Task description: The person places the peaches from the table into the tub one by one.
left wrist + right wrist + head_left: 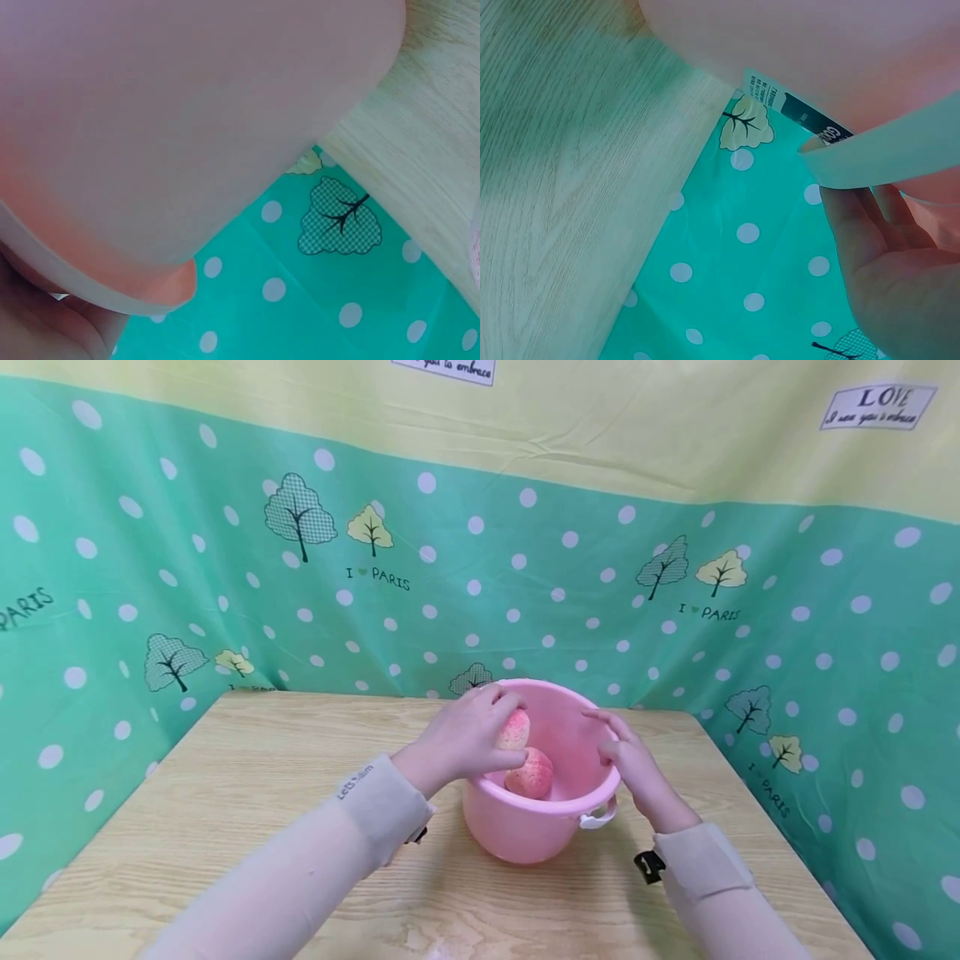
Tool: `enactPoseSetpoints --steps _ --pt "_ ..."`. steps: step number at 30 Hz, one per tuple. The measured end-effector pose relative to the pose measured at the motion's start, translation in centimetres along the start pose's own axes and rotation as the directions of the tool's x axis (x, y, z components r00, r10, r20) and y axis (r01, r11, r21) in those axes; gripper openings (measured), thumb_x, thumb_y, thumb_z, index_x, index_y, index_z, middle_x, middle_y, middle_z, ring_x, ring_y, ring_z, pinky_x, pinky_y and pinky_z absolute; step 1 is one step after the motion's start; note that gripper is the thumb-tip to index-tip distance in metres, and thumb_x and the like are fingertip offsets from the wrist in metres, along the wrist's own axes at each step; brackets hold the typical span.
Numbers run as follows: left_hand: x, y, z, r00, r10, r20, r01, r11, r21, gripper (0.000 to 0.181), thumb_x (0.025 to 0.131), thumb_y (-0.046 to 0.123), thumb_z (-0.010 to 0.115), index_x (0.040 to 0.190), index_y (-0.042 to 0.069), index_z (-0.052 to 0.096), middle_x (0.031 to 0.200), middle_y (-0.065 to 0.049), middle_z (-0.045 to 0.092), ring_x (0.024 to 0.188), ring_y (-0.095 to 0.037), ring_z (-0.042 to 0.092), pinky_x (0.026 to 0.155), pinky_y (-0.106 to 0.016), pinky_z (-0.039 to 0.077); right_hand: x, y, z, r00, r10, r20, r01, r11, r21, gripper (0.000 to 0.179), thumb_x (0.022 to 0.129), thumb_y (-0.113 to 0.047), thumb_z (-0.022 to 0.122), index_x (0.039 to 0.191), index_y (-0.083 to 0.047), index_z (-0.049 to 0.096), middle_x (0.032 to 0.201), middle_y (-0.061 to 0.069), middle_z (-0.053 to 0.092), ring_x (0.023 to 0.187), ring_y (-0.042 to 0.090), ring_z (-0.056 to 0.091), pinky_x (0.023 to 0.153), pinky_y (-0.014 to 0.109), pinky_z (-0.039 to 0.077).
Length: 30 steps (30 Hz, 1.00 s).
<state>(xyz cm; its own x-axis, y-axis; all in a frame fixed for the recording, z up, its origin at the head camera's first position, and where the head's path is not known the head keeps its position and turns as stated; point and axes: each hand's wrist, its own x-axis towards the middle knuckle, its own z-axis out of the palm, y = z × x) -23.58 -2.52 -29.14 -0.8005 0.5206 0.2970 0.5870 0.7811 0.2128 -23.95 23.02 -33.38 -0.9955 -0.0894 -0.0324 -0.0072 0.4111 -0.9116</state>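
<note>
Pale sleeves (288, 868) reach in over the near part of the wooden bench (225, 793), whose near edge falls outside the head view; a black fastening (649, 866) shows under the right cuff. Beyond the cuffs stands a pink bucket (525, 839), upright on the bench, closer to the right edge than to the left. A broad stretch of wood grain runs from its left wall to the left edge, and a narrower one from its right wall to the right edge, so sideways room is larger on the left. Low on the near right of the rim sits a white handle (598, 818), while the right wrist view shows a label (780, 97) on the bucket's side. Of the hands, the left hand (467, 732) grasps a speckled pink peach (514, 730) at the left side of the bucket's mouth, fingers over its top and thumb on the near side. Below it a second peach (531, 775) lies inside the bucket; whether the two touch, I cannot tell. The right hand (637, 768) grips the rim on the right. Past the bench's far edge hangs a green dotted curtain (390, 652) with printed trees, yellow along its top.
</note>
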Motion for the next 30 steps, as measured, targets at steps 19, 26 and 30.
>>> enactPoseSetpoints --steps 19,26,30 --pt "1.5 0.9 0.7 0.998 0.011 0.067 -0.012 1.000 0.009 0.061 0.081 0.048 0.069 0.132 0.018 0.056 0.132 -0.003 0.055 0.127 -0.023 0.050 0.108 -0.041 0.044 -0.1 0.2 0.0 1.000 -0.006 -0.007 0.006 1.000 -0.002 0.073 0.079 0.003 0.041 0.150 -0.012 0.037 0.151 0.020 0.035 0.095 0.028 0.055 0.061 0.024 0.042" --pt "2.0 1.4 0.9 0.996 0.045 0.077 -0.048 0.998 0.037 0.061 0.080 0.046 0.069 0.132 0.017 0.056 0.130 -0.002 0.056 0.123 -0.021 0.052 0.109 -0.037 0.042 0.0 0.2 0.0 1.000 -0.017 -0.005 0.017 1.000 0.001 0.072 0.079 0.003 0.041 0.150 -0.011 0.037 0.149 0.020 0.035 0.097 0.029 0.054 0.060 0.024 0.042" --pt "2.1 1.6 0.9 0.995 0.053 0.088 -0.057 0.997 0.046 0.063 0.081 0.046 0.069 0.135 0.016 0.055 0.131 -0.002 0.056 0.122 -0.021 0.052 0.110 -0.036 0.042 0.1 0.2 0.1 1.000 -0.019 -0.006 0.019 1.000 0.004 0.073 0.078 0.003 0.041 0.149 -0.011 0.037 0.150 0.020 0.035 0.099 0.030 0.053 0.060 0.024 0.042"
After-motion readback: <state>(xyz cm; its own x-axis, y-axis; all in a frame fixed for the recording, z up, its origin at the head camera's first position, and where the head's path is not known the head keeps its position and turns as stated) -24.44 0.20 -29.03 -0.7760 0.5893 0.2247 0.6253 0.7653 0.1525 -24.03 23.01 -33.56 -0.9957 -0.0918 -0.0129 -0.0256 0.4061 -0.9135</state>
